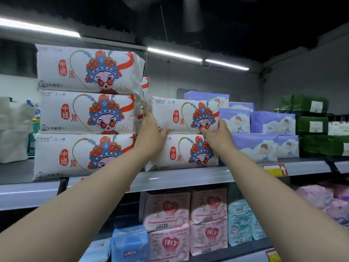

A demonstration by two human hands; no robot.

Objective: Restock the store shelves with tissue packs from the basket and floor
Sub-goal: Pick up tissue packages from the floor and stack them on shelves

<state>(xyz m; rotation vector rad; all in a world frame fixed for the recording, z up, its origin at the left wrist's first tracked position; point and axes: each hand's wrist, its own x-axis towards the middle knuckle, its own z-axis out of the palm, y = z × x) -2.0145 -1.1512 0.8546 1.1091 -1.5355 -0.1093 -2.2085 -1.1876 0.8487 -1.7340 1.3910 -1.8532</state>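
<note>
A white tissue pack point(181, 114) printed with a red and blue opera-doll face lies on top of a matching pack point(181, 152) on the top shelf point(188, 178). My left hand point(151, 133) grips the upper pack's left end, thumb on its front. Its right end is held by my right hand point(217, 135), thumb pressing the printed face. To the left stands a stack of three of the same packs point(86, 112), taller than this pile.
Purple tissue packs point(264, 127) are stacked just right of my hands, dark green packs point(313, 125) beyond them. Pink, light blue and lilac packs point(188, 220) fill the shelf below. White bags point(13, 129) stand at far left. Tube lights run overhead.
</note>
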